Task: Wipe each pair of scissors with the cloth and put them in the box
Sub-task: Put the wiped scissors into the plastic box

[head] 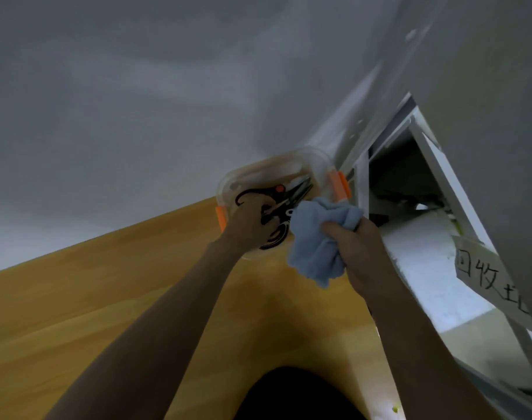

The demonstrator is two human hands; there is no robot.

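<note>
A clear plastic box [289,160] with orange clips stands at the far edge of the wooden table, against the wall. Black-handled scissors [298,189] with an orange pivot lie inside it, blades pointing right. My left hand [252,225] reaches into the box with its fingers curled round the black handles of a pair of scissors. My right hand [358,250] grips a bunched light blue cloth [316,241] just right of the box, in front of its right side.
The wooden table [107,298] stretches toward me on the left. A grey wall rises behind the box. To the right stands a white frame [458,192] with an opening and a handwritten paper sign [486,268].
</note>
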